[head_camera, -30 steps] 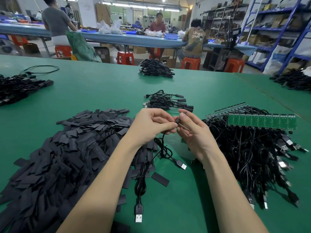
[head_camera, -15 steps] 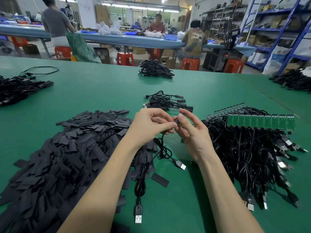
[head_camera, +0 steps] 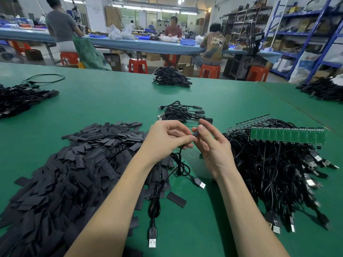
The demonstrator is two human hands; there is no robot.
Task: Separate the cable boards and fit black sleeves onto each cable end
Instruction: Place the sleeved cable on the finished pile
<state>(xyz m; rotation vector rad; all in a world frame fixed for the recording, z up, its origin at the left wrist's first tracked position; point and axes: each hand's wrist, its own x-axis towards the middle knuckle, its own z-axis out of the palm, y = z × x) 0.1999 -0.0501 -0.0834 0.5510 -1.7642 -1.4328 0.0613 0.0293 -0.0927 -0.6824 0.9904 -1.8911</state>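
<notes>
Two hands meet above the green felt table [head_camera: 111, 101]: our left hand [head_camera: 167, 140] pinches the thin black cable [head_camera: 179, 160] near its end to steady it, and our right hand [head_camera: 213, 145] pinches the small black sleeve [head_camera: 196, 134] there, probably to slide it on

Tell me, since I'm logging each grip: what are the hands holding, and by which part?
Both hands pinch one cable at its top end. The left hand grips just below the sleeve; the right hand pinches the sleeve itself. The rest hangs free.
</notes>
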